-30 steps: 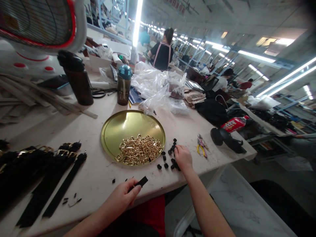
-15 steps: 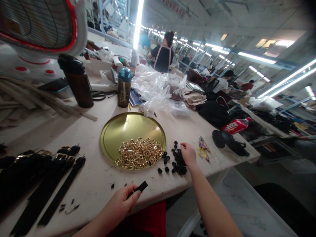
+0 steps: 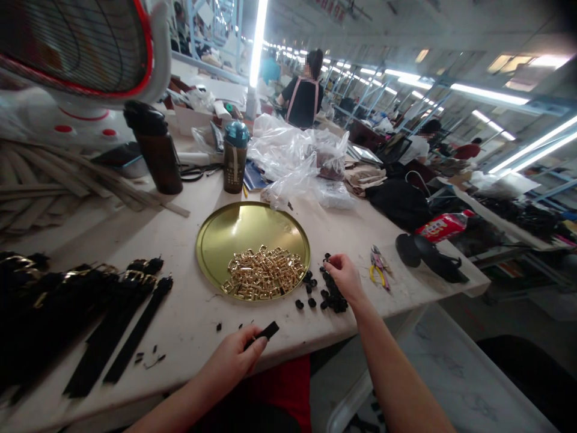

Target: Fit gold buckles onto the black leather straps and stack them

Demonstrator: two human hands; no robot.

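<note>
My left hand (image 3: 237,358) is closed on a short black strap piece (image 3: 265,332) at the near edge of the white table (image 3: 180,240). My right hand (image 3: 345,273) pinches at a scatter of small black loops (image 3: 327,291) lying just right of a round gold tray (image 3: 225,231). A heap of gold metal buckles (image 3: 264,273) fills the tray's near side. Finished black straps with gold buckles (image 3: 90,300) lie in a pile at the left.
Two bottles, a dark brown one (image 3: 155,147) and a teal-capped one (image 3: 235,157), stand behind the tray beside clear plastic bags (image 3: 293,159). Pliers (image 3: 378,264) and a black object (image 3: 428,258) lie at the right. A fan (image 3: 76,48) looms at left. People work at the tables behind.
My right hand has shifted from the near side of the black loops to their far side and is pinching there. My left hand keeps hold of the strap piece.
</note>
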